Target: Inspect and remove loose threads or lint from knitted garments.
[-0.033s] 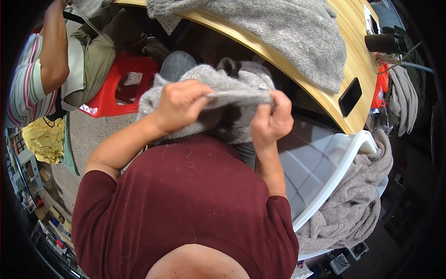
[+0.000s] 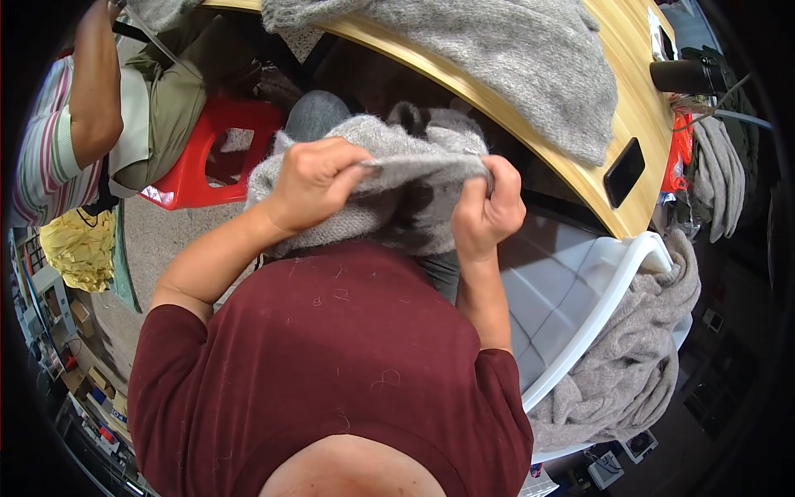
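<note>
A fuzzy grey knit garment (image 2: 352, 222) lies bunched over my lap, its far folds rising toward the table edge. My left hand (image 2: 319, 184) pinches one end of a narrow strip of its edge, thumb against curled fingers. At the other end, my right hand (image 2: 490, 207) grips the same edge between thumb and fingers. Between the two hands the knit edge (image 2: 426, 168) is drawn out nearly straight, raised above the rest. Below it a dark hollow shows among the folds. The fingertips are partly hidden in the knit.
Another grey knit piece (image 2: 522, 74) lies on the wooden table (image 2: 639, 70), near a black phone (image 2: 624, 172) and a dark cylinder (image 2: 687, 77). At right stands a white bin (image 2: 609, 302) with knitwear (image 2: 629, 356) beside it. A co-worker's arm (image 2: 95, 95) and red stool (image 2: 184, 170) are at left.
My right hand has shifted slightly right, and my left hand slightly left and up. The knit edge between them looks a little wider and flatter.
</note>
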Motion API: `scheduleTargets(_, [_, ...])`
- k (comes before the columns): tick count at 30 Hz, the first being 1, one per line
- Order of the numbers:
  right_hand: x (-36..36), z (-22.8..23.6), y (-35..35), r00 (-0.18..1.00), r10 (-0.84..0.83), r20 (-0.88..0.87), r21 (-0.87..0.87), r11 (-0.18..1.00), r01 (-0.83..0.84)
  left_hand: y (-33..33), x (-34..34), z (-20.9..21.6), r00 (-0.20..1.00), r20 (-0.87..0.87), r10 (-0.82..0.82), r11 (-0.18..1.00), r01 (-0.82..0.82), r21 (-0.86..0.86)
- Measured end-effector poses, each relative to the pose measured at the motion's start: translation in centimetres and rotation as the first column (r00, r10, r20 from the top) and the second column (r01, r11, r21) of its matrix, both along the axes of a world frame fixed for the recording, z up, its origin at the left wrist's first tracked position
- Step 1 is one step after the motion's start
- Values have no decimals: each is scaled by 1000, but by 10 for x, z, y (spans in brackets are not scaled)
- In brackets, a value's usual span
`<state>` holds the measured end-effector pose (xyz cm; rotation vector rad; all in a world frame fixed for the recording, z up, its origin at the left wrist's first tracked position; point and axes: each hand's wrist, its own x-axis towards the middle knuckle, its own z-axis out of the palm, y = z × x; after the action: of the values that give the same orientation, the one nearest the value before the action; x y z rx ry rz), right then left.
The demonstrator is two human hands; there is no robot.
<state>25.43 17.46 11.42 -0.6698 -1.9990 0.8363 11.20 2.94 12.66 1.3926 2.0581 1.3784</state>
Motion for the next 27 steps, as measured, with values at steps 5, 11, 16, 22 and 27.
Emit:
scheduleTargets(5, [0,-15,9,889,161,428,137,961,-239,1,-10,6,979,204,17,983,21,-182])
scheduleTargets(11, [-17,-1,-25,825,553,116,-218,824,-522,7,1,8,978,203,-42,987,73,-146])
scheduleTargets(16, [-25,-2,-32,849,528,-2,-278,815,-508,-3,1,2,973,223,-54,994,75,-85])
scheduleTargets(22, [-17,-9,-32,748,660,-70,-447,650,-615,-8,10,8,930,368,-11,989,65,-135])
scheduleTargets(27, [-17,-12,-48,845,535,3,-207,827,-523,-9,10,-1,837,546,-30,968,162,-194])
